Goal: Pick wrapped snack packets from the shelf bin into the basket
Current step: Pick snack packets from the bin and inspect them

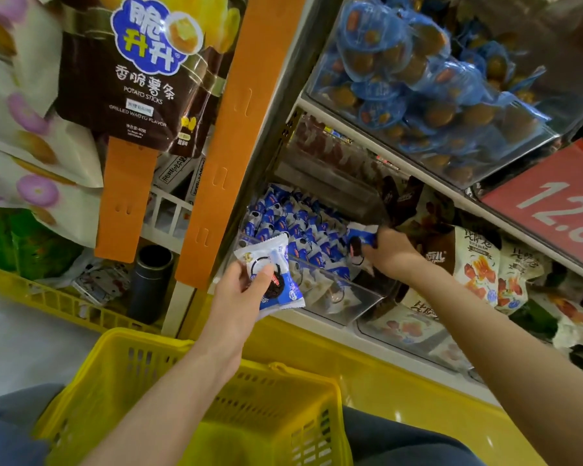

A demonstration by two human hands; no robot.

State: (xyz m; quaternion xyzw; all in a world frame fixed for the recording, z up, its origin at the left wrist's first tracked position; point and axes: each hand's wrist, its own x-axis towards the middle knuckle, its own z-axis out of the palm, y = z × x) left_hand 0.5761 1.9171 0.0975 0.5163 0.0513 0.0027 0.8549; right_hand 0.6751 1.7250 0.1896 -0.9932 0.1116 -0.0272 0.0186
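1. Landmark: the clear shelf bin point(345, 292) on the lower shelf. It holds a pile of blue-and-white wrapped snack packets point(296, 227).
2. The left hand point(243, 287) is just in front of the bin's near-left corner. Its thumb and fingers pinch a white-and-blue packet point(266, 262), held tilted outside the bin. I cannot tell whether a second packet lies beneath it.
3. The right hand point(392, 253) is at the bin's right side, above the pile. Its fingers are curled round a blue-and-white cookie packet point(360, 235), which is raised at the bin's right edge.
4. The yellow basket point(142, 338) stands below the bin, nearer the person, under the left forearm. Neither held packet is in it.
5. Left of the bin, an orange hanging strip point(229, 129) runs up the shelf post. A brown potato sticks bag point(138, 79) hangs further left.
6. Below and left of the bin, a dark cylindrical flask point(152, 280) stands upright beside a yellow crate point(48, 299).
7. Above the bin, a second clear bin point(548, 136) holds blue-wrapped snacks.
8. Right of the bin lie white-and-orange packets point(478, 267). A red price sign point(552, 203) hangs above them.
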